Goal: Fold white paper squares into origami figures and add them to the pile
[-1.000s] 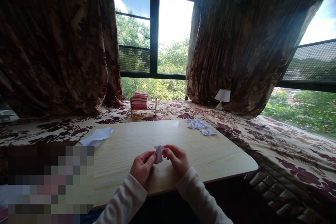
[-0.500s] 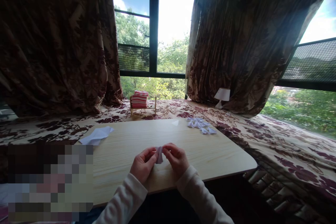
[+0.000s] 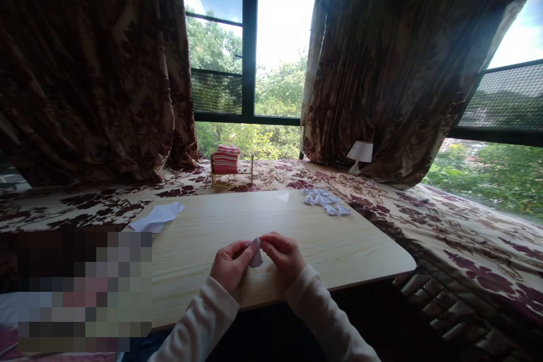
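A small piece of folded white paper (image 3: pixel 256 254) is held between my two hands, above the near part of the wooden table (image 3: pixel 212 226). My left hand (image 3: pixel 230 264) pinches it from the left with thumb and fingers. On the other side, my right hand (image 3: pixel 283 254) has its fingertips closed on the paper's upper right edge. Several folded paper pieces (image 3: pixel 322 200) lie together at the table's far right corner. Loose white paper sheets (image 3: pixel 158 218) rest at the far left edge.
Behind the table runs a ledge with flowered cloth (image 3: pixel 280 172). On it stand a small rack (image 3: pixel 232 176) with folded striped cloths (image 3: pixel 226 158) and a white lamp (image 3: pixel 360 153). Dark curtains (image 3: pixel 360 68) hang beside the windows. A blurred patch covers the lower left.
The folded paper has turned a little between my fingers and now shows a broader, tilted face. Both hands stay in nearly the same place.
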Demonstrator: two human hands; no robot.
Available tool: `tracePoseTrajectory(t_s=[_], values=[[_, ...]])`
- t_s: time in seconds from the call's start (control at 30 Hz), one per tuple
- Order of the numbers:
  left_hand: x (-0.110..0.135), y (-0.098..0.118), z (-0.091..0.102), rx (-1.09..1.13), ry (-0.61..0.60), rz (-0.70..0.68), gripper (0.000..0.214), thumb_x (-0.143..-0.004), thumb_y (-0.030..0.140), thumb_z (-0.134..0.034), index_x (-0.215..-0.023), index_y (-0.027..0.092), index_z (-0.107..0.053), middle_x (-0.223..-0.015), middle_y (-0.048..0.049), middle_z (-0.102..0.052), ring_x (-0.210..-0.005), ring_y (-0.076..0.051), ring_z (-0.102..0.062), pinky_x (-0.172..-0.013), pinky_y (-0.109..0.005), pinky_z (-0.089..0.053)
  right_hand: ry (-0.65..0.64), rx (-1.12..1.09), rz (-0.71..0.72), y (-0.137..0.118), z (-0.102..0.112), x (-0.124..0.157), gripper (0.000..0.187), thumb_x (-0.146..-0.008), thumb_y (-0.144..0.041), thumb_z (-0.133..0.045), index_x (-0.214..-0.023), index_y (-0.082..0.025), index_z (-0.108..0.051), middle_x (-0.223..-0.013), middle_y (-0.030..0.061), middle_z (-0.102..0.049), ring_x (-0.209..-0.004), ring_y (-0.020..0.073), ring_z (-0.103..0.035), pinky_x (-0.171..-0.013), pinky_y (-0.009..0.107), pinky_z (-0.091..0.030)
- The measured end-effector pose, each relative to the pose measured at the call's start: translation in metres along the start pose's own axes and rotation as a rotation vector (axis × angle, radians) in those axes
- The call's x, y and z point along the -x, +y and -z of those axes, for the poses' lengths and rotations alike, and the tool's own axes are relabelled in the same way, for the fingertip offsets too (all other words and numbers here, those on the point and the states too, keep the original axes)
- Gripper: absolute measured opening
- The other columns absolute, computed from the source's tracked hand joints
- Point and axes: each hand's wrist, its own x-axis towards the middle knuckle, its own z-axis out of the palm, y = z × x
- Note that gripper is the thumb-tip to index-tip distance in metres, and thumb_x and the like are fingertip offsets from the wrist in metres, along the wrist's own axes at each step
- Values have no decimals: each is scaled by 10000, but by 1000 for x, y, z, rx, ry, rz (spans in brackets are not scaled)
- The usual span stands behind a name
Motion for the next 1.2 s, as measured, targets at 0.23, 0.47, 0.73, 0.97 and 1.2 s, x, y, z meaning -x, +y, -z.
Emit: tracePoseTrajectory(t_s=[0.23, 0.47, 0.73, 0.97, 1.2], values=[[0, 2, 1, -29, -10, 10, 267, -653, 340, -655, -828, 143, -703, -719, -40, -688, -722, -176, -596, -673, -237, -455, -21, 14, -86, 0, 2, 2, 192, -733, -341, -582, -674, -159, -595, -595, -7, -564, -566, 114, -495, -553, 238, -424], [0, 0, 2, -89, -1, -46, 233, -675, 331, -625, -791, 148, -713, -712, -32, -682, -706, -164, -585, -655, -230, -444, -13, 134, -20, 6, 2, 1, 194, -787, -311, -515, -685, -160, -583, -611, -5, -552, -591, 116, -499, -568, 231, -420], [-4, -2, 6, -58, 278, 57, 318, -624, 388, -652, -788, 118, -695, -701, -37, -687, -674, -169, -595, -652, -244, -453, 52, 473, 303, -16, 2, 14, 128, -767, -171, -492, -856, -199, -579, -812, 44, -555, -702, 146, -525, -631, 276, -441], [-5, -4, 6, -79, 301, 19, 299, -614, 389, -655, -756, 128, -691, -700, -27, -685, -679, -166, -594, -653, -237, -456, -120, 781, 460, -16, 0, 20, 215, -749, -158, -508, -935, -221, -596, -781, 42, -560, -730, 171, -499, -642, 294, -408], [-5, -3, 5, -91, 276, 21, 305, -616, 382, -652, -764, 118, -683, -691, -37, -673, -665, -164, -585, -642, -251, -461, -136, 940, 491, -19, -7, 19, 192, -812, -154, -450, -774, -222, -625, -693, 29, -543, -673, 149, -465, -614, 267, -370]])
